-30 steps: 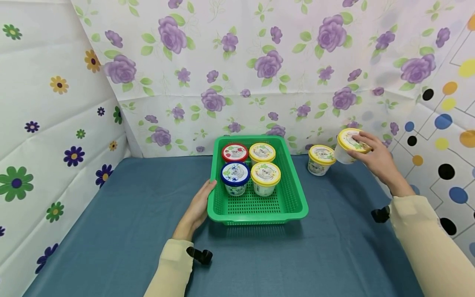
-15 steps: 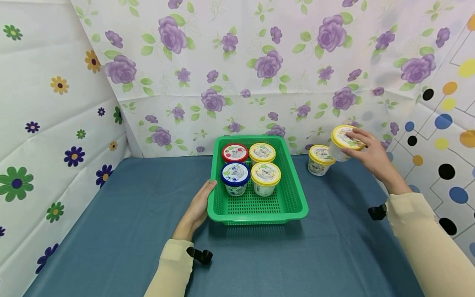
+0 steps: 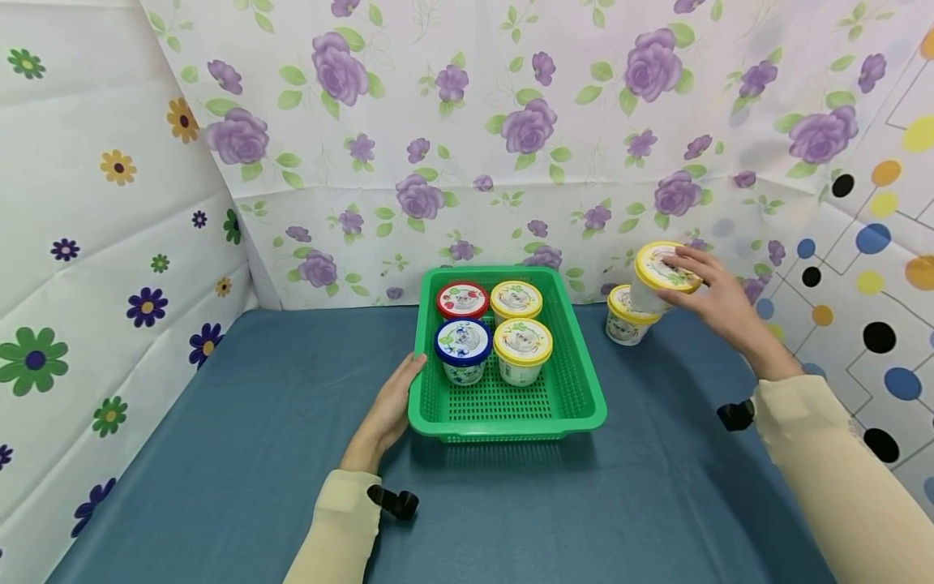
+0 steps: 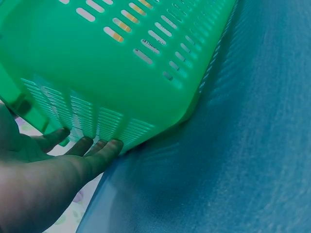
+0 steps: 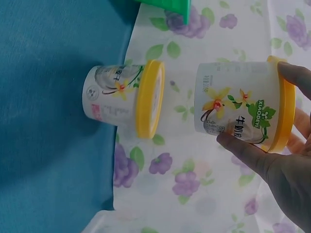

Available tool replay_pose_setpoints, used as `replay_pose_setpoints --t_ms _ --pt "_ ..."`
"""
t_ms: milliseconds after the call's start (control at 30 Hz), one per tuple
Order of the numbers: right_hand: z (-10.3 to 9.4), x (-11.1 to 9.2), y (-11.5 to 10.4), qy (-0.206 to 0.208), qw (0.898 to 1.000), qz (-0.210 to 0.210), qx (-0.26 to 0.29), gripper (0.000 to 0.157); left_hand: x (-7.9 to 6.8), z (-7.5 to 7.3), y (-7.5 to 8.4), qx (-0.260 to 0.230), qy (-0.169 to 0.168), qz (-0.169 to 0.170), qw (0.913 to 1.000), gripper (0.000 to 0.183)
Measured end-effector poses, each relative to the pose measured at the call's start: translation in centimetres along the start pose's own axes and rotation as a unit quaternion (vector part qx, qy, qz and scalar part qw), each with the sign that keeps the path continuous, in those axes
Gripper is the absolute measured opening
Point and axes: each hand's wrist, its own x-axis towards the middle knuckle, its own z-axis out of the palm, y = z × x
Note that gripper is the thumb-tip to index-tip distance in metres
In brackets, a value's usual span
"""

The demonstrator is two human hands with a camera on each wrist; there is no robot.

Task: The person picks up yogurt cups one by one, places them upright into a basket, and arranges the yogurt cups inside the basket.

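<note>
My right hand (image 3: 718,304) holds a white ice cream cup (image 5: 238,104) with a yellow lid, its thumb and fingers spread around the lid and side. A second yellow-lidded cup (image 3: 626,328) stands upright on the table. In the right wrist view a gap shows between this cup's lid and the base of the held one. My left hand (image 3: 387,410) grips the left side of a green basket (image 3: 584,405), thumb at the rim, fingers (image 4: 104,153) against the slotted outer wall. Inside are a red-lidded cup (image 3: 462,298), a blue-lidded cup (image 3: 463,345) and two yellow-lidded cups (image 3: 522,341).
A blue cloth (image 3: 219,454) covers the table. Behind it hangs a white curtain (image 3: 409,97) with purple flowers, close to the back of the basket. Patterned sheets stand at the left and right sides.
My right hand has carried its yellow-lidded cup leftward and slightly up, from beside the standing cup to above it. My left hand and the basket stay in place.
</note>
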Motion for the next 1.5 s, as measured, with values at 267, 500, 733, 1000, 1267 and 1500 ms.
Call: replay_pose_setpoints --t_ms 267,500,733,1000,1267,1500 --pt "0.5 0.2 -1.3 -0.007 0.999 -0.028 -0.015 0.066 0.0 0.1 0.0 0.002 0.000 -0.002 1.0000 0.066" --pt "1.0 0.4 -2.4 -0.014 0.998 -0.045 -0.038 0.065 0.0 0.1 0.0 0.005 -0.002 -0.002 1.0000 0.067" --pt "1.7 0.6 -3.9 -0.035 0.996 -0.076 -0.019 0.061 0.0 0.1 0.0 0.001 -0.002 -0.002 1.0000 0.065" --pt "2.7 0.9 -5.7 -0.061 0.992 -0.112 -0.003 0.062 0.1 0.2 0.1 0.000 0.002 -0.005 1.0000 0.068" --pt "4.4 1.1 -7.0 -0.109 0.986 -0.119 0.034 0.060 0.1 0.3 0.1 0.001 0.005 -0.005 1.0000 0.068" --pt "5.8 1.1 -8.3 -0.147 0.978 -0.135 0.067 0.060 -0.1 0.2 0.1 0.001 0.006 -0.006 1.0000 0.070"
